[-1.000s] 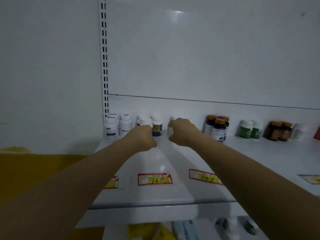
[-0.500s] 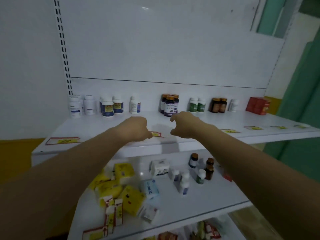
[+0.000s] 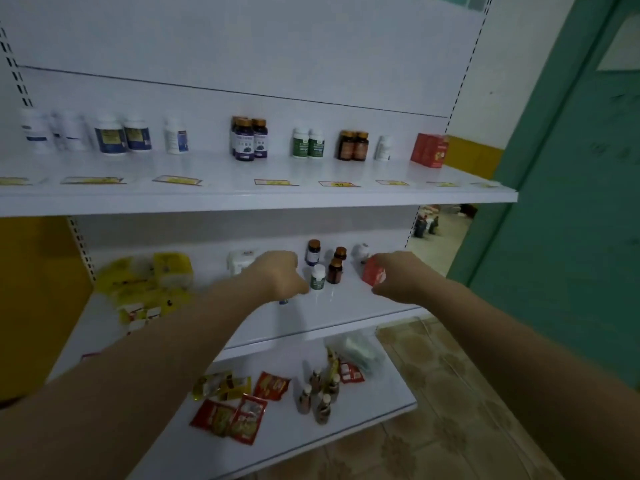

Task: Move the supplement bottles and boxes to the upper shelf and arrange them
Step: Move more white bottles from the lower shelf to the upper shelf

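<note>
Head view puts both of your hands on the middle shelf [image 3: 313, 320], beneath the upper shelf [image 3: 311, 201] where these goods belong. Your right hand [image 3: 398, 277] has fingers and thumb curled round a tilted red box [image 3: 373, 273]. Your left hand [image 3: 277, 275] is curled knuckles-down over a small bottle [image 3: 284, 301], only a sliver of blue label showing under the palm (whether you actually have hold of it cannot be told).

Watch that left hand: its knuckles sit just beside a green-labelled white bottle [image 3: 317, 277], with two brown bottles [image 3: 335, 270] close behind it. A careless lift would likely topple one into the next. The box looks held near one end, so it may swing or slip on the way up. Bring both hands out towards you before raising them, or you risk striking the upper shelf's front edge.

Both shelves are smooth, glossy white, so a nudged bottle should slide easily. Yellow packets [image 3: 145, 282] are heaped at the left, and sachets [image 3: 228, 417] lie on the lower shelf [image 3: 287, 433]. The room is dim, with a green door [image 3: 571, 202] at the right and a patterned tile floor [image 3: 450, 393]
</note>
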Available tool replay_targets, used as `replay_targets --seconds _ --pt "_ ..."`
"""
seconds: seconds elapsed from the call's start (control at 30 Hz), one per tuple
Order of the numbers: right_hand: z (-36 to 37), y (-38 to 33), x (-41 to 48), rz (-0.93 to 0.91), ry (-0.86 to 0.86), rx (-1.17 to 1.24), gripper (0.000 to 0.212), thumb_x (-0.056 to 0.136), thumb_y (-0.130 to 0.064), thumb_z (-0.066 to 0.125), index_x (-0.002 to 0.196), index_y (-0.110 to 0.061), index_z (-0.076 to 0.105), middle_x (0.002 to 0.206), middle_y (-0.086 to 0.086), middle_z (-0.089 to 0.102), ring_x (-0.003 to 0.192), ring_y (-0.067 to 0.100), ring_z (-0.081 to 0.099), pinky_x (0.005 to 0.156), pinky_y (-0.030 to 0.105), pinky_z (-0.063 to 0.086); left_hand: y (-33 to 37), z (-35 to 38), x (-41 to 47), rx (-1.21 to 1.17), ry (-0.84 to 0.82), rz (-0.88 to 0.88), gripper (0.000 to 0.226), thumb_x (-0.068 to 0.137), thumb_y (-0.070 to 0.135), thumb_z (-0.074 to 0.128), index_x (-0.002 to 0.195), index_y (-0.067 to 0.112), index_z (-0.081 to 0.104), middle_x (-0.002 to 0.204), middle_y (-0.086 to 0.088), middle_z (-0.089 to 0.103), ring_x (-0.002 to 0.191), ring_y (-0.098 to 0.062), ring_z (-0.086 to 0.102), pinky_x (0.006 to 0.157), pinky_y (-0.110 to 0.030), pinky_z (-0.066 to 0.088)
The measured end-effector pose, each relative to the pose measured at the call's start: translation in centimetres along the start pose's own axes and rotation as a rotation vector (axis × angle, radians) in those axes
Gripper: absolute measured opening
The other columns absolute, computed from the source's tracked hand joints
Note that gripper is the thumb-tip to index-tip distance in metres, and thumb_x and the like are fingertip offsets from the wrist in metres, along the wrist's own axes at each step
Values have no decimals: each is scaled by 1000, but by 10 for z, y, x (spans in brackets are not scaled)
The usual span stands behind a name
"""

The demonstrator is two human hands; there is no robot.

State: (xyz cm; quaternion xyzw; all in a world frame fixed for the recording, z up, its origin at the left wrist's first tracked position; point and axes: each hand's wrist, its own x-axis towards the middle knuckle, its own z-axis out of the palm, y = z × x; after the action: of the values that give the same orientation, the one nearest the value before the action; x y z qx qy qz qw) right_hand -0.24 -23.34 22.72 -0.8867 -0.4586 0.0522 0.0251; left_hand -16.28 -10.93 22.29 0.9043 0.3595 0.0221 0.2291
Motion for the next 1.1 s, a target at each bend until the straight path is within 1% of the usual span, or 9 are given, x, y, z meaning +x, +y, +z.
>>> replay_targets --seconds 0.13,0.23,0.37,0.57,0.7,0.8,0.9,1.0,1.1 --pt "34 23 10 34 -50 41 54 87 -28 61 137 -14 45 132 11 54 117 28 52 97 36 46 -14 41 13 -12 -84 -108 53 89 32 60 133 5 46 137 -14 47 122 -28 47 96 -30 40" --pt "62 27 38 21 -120 63 56 86 -29 60 138 -17 43 137 10 50 121 29 49 102 41 43 -34 63 38 -37 -120 -181 58 89 32 59 137 7 40 142 -14 43 127 -27 44 100 -29 39" --pt "96 22 98 -34 -151 65 55 87 -26 59 139 -17 41 137 10 49 122 28 49 102 40 43 -65 88 88 -102 -135 -234 59 90 32 59 138 6 38 144 -13 41 129 -26 42 100 -27 37" --pt "150 3 196 -104 -276 107 57 90 -22 57 143 -17 36 141 11 44 129 26 43 104 32 37 -110 126 168 -229 -106 -317 50 88 23 61 129 0 45 133 -17 49 120 -28 49 94 -29 40" --pt "177 -11 249 -118 -310 225 56 92 -15 53 144 -15 33 146 9 40 134 24 39 107 26 32 -134 148 217 -287 -76 -381 58 85 22 65 133 1 40 135 -18 47 122 -28 48 96 -31 40" --pt "196 -22 282 -157 -289 250 54 94 -10 49 145 -12 31 139 13 47 125 26 48 98 27 41 -145 163 249 -343 -44 -400 64 84 23 67 136 4 35 137 -15 44 123 -27 46 94 -30 40" --pt "217 -31 319 -141 -191 303 48 93 -5 46 140 -8 36 129 17 53 115 29 54 89 29 45 -152 178 282 -422 59 -354 71 80 21 71 138 5 33 140 -11 43 127 -23 44 86 -20 33" --pt "240 -41 358 -89 -90 426 51 96 -17 47 143 -9 30 138 16 45 124 30 47 100 33 39 -158 195 317 -593 159 -292 77 74 12 77 137 8 34 128 2 43 121 -13 42 87 -16 28" --pt "256 -54 392 -68 -87 567 63 93 -33 54 145 -11 28 140 14 45 126 28 46 98 33 39 -166 213 347 -757 160 -271 73 72 1 76 134 9 37 121 -3 50 113 -20 51 86 -23 41"
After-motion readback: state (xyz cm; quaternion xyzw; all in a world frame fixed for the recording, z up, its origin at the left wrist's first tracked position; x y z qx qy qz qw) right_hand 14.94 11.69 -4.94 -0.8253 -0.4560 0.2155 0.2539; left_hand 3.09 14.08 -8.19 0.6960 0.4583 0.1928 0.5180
